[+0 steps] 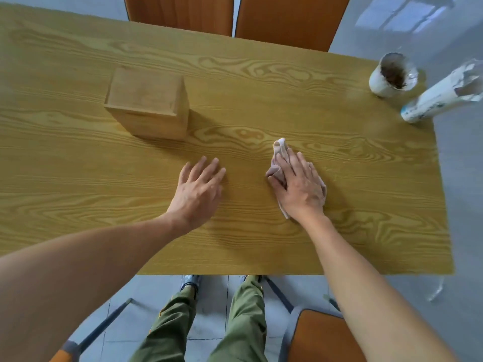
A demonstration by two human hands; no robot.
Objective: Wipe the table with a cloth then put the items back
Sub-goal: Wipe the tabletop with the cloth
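My right hand (pixel 300 186) lies flat with straight fingers on a small pinkish cloth (pixel 279 152), pressing it onto the wooden table (pixel 261 95). The cloth sticks out past the fingertips and beside the wrist. My left hand (pixel 200 184) rests flat on the bare table top, fingers spread, a short way left of the cloth. A wooden box (pixel 147 103) stands behind the left hand. At the far right corner stand a white cup (pixel 392 75) with dark contents and a plastic bottle (pixel 444 92) with a white label.
Two orange chairs (pixel 235 14) stand against the table's far edge. Another orange chair (pixel 321 335) is at the near right, by my legs. Grey tiled floor surrounds the table, whose right edge runs just past the bottle.
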